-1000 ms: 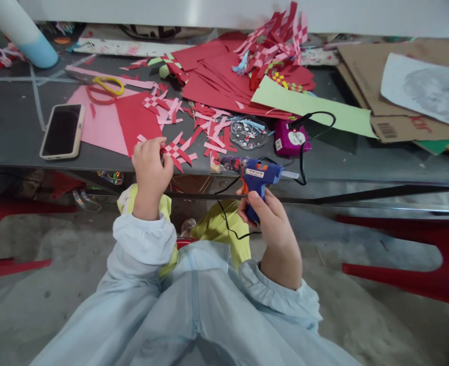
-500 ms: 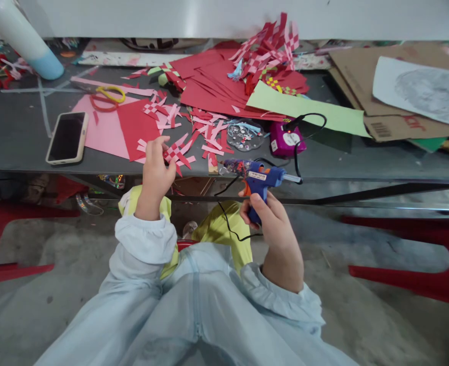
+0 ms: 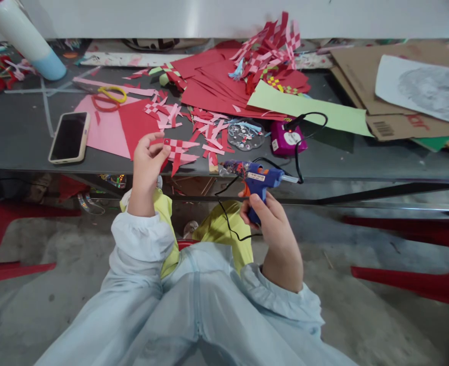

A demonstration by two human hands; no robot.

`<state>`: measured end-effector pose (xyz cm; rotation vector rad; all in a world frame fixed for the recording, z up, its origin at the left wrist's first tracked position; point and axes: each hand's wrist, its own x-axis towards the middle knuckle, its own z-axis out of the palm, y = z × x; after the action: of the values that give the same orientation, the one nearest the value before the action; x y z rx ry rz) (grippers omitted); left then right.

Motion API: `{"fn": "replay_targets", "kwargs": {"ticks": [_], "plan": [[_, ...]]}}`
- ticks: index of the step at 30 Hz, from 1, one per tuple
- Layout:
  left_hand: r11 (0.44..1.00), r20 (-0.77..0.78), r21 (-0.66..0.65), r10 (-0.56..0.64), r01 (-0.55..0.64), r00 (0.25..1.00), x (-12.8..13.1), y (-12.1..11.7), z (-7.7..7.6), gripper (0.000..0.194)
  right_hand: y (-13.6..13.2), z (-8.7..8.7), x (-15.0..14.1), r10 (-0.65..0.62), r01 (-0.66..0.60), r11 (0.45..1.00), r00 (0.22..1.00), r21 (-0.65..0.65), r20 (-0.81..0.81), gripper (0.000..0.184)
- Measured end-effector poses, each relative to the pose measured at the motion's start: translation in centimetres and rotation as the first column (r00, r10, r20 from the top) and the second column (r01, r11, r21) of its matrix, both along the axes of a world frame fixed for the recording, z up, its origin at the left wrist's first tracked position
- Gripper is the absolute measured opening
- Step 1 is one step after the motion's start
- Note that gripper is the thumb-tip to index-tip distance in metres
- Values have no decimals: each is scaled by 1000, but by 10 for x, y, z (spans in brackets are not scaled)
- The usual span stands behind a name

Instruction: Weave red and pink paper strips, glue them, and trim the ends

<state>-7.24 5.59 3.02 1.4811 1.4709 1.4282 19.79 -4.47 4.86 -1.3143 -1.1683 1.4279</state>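
Observation:
My left hand [image 3: 148,165] pinches a woven red-and-pink paper fish [image 3: 176,147] at its left end, near the table's front edge. A small round eye shows on the fish beside my fingertips, and its loose strips point right. In my right hand [image 3: 273,221] is a blue hot glue gun [image 3: 260,179], gripped by its handle, its stained nozzle pointing left towards the fish. A clear glue stick [image 3: 290,178] juts from the back of the gun. Just beyond the nozzle sits a clear dish [image 3: 246,134] of small eyes and blue tassels.
A purple power box [image 3: 287,140] with a black cord stands right of the dish. Red paper sheets [image 3: 216,86], paper scraps [image 3: 212,133], scissors [image 3: 110,98], a phone [image 3: 69,137], a bottle [image 3: 28,43] and cardboard [image 3: 395,124] also lie about the table [image 3: 346,160].
My left hand has turned and the paper fish has swung with it, so its eye now shows. My right hand keeps the glue gun nearly still. The view has shifted slightly.

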Motion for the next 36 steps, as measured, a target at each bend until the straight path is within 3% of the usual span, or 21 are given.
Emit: {"fn": "replay_targets", "kwargs": {"ticks": [5, 8, 12, 15, 21, 26, 36], "plan": [[999, -115, -41, -35, 31, 993, -1, 6, -6, 42, 1, 0, 0, 22, -22, 1000, 1000, 6, 14, 41], [1000, -293, -2, -8, 8, 956, 2, 10, -6, 47, 1, 0, -1, 35, -35, 999, 999, 5, 16, 41], [983, -578, 175, 142, -49, 804, 6, 7, 1, 41, 1, 0, -3, 49, -49, 999, 999, 12, 16, 39], [969, -675, 227, 225, -93, 703, 8, -3, 6, 25, 2, -1, -4, 55, -55, 998, 998, 14, 12, 39], [988, -794, 154, 107, 28, 598, 12, -27, 11, 23, 6, 1, -9, 51, -51, 999, 998, 14, 21, 39], [989, -841, 89, 12, 117, 540, 10, -27, 11, 28, 13, 1, -16, 70, -70, 996, 998, 47, 0, 36], [993, -873, -4, -63, 122, 485, 10, -33, 15, 34, 25, 4, -27, 133, -132, 990, 991, 49, -27, 31]]}}
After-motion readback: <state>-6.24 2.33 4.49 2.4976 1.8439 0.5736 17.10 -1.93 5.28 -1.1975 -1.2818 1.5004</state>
